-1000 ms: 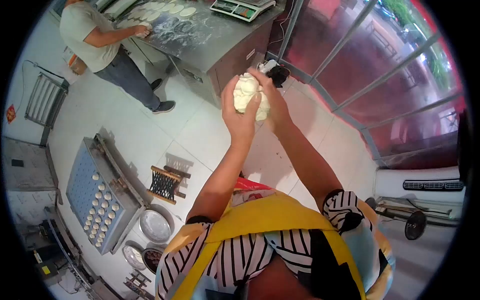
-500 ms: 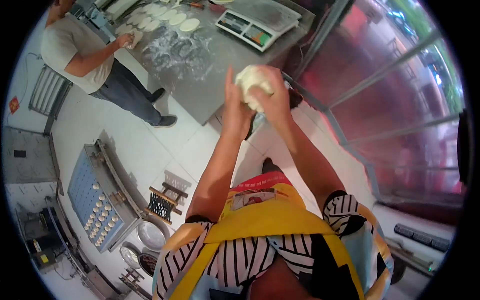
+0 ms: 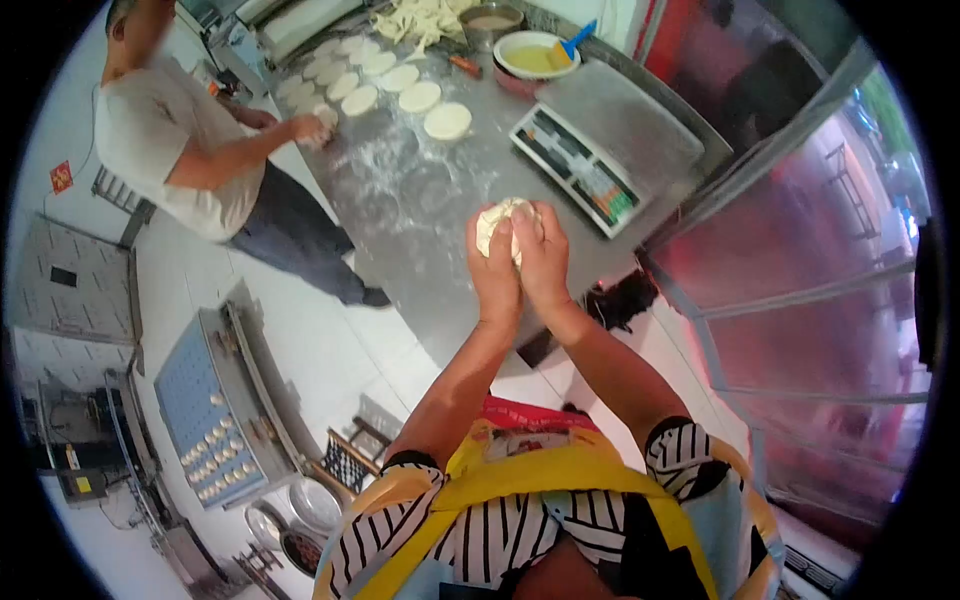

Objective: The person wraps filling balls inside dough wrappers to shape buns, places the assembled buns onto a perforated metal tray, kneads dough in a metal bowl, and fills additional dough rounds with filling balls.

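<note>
A pale lump of dough (image 3: 496, 222) is pressed between my two hands, above the near edge of the metal table (image 3: 430, 290). My left hand (image 3: 492, 265) wraps its left side, and my right hand (image 3: 543, 255) covers the right side with the fingers over the top. Flour is smeared on the tabletop beyond them. Several flat dough rounds (image 3: 447, 121) lie farther back. A scale (image 3: 575, 165) stands on the table to the right of my hands.
At the left, a person (image 3: 200, 150) stands by the table, one hand on dough. At the back are a bowl of yellow liquid (image 3: 535, 55) with a blue-handled brush and a metal bowl (image 3: 490, 22). A tray of dough balls (image 3: 195, 390) and a stool (image 3: 350, 460) are lower left.
The view has moved closer to the table, showing more of its back. My hands have gone from beside the table to over its edge, and the dough is now more tightly enclosed.
</note>
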`<state>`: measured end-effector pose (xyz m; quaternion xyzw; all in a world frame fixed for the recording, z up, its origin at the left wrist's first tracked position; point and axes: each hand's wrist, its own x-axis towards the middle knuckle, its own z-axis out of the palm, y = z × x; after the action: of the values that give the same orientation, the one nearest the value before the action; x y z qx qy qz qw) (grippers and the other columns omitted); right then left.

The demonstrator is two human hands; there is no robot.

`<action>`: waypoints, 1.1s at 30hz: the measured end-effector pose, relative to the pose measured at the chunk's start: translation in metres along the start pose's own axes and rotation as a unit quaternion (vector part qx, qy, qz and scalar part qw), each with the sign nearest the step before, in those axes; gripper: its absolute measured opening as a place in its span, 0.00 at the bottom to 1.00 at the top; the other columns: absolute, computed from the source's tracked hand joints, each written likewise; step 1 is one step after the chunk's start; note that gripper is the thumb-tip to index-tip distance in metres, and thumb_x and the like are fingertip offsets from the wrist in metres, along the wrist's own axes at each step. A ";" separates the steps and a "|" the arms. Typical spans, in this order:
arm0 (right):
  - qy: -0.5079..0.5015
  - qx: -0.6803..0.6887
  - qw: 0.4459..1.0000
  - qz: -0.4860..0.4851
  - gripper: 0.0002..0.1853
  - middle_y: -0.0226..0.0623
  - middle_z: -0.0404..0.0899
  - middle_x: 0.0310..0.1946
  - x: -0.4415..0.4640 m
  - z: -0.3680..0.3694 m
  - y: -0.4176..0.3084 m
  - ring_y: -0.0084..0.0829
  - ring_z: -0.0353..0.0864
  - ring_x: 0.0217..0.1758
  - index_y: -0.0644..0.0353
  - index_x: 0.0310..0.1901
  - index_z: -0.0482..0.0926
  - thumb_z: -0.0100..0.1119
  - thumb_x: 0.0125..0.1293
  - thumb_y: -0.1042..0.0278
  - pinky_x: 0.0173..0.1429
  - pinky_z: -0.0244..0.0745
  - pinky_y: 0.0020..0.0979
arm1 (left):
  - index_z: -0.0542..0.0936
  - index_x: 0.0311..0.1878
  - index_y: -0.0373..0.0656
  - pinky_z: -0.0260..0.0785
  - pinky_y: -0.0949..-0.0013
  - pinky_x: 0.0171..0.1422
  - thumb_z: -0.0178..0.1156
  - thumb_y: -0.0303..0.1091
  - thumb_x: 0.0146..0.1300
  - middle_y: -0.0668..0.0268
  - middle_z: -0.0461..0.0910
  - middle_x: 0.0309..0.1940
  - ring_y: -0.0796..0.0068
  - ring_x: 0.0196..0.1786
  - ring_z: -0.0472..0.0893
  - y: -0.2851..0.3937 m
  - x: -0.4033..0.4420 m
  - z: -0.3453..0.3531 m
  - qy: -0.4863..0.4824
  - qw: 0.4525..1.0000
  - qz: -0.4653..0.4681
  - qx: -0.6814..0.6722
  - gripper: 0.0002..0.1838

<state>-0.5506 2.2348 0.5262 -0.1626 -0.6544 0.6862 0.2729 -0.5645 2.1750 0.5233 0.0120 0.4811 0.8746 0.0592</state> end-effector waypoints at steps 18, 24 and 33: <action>-0.134 -0.601 0.783 -0.085 0.37 0.38 0.58 0.69 0.093 0.015 0.179 0.44 0.53 0.73 0.53 0.62 0.68 0.66 0.53 0.45 0.72 0.45 0.56 | 0.57 0.71 0.53 0.48 0.28 0.67 0.36 0.72 0.64 0.58 0.57 0.71 0.45 0.70 0.59 -0.024 0.518 -0.043 -0.048 0.935 -0.277 -0.216 0.41; -0.164 -0.606 0.777 -0.047 0.36 0.37 0.59 0.69 0.098 0.012 0.178 0.43 0.54 0.73 0.50 0.61 0.69 0.65 0.53 0.43 0.72 0.46 0.55 | 0.52 0.73 0.50 0.39 0.29 0.69 0.45 0.71 0.61 0.59 0.50 0.73 0.49 0.73 0.54 -0.057 0.660 -0.002 -0.089 0.970 -0.186 -0.131 0.45; -0.154 -0.595 0.788 -0.035 0.33 0.38 0.62 0.67 0.105 0.013 0.175 0.44 0.58 0.71 0.49 0.58 0.72 0.66 0.52 0.44 0.71 0.47 0.55 | 0.47 0.75 0.46 0.36 0.46 0.74 0.58 0.64 0.58 0.59 0.41 0.76 0.61 0.78 0.40 -0.102 0.728 0.027 -0.145 0.967 -0.131 0.163 0.51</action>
<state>-0.6701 2.2865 0.3684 -0.1620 -0.9717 0.1669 0.0421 -1.2755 2.3360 0.4254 0.0854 0.6010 0.7578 0.2394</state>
